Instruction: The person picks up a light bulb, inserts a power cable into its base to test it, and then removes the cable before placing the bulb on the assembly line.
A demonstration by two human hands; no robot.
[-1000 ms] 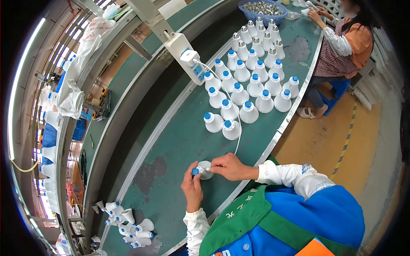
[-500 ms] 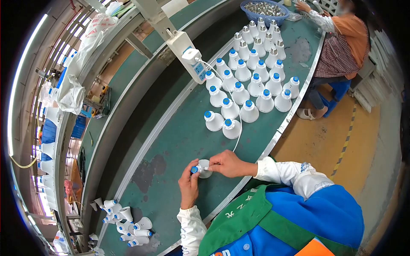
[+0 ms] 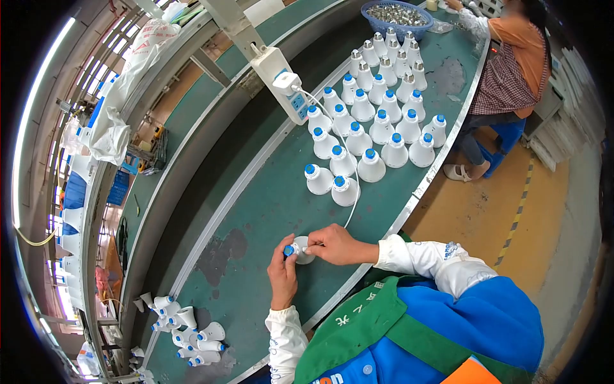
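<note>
A white bulb housing with a blue end point(image 3: 303, 257) stands tilted over the green belt, close in front of me. My left hand point(image 3: 283, 269) is closed around its neck, thumb and fingers near the blue end. Against the side of the housing, my right hand point(image 3: 336, 246) pinches with thumb and index finger. A small pale bit shows at those fingertips, too small to name. The white cord point(image 3: 359, 185) runs down the belt and ends out of sight near my right hand. Beyond my hands, several housings with blue ends point(image 3: 344, 191) stand upright in rows.
Bulbs with metal caps point(image 3: 407, 86) stand farther back, before a blue basket point(image 3: 396, 25) of metal caps. More housings lie heaped point(image 3: 198, 336) at lower left. A power strip point(image 3: 281, 80) is fixed on a post. A co-worker point(image 3: 511, 70) sits at the far right.
My hands keep nearly the same place; the housing is slightly turned, its blue end tipped a little. The co-worker's arm has shifted at the far end.
</note>
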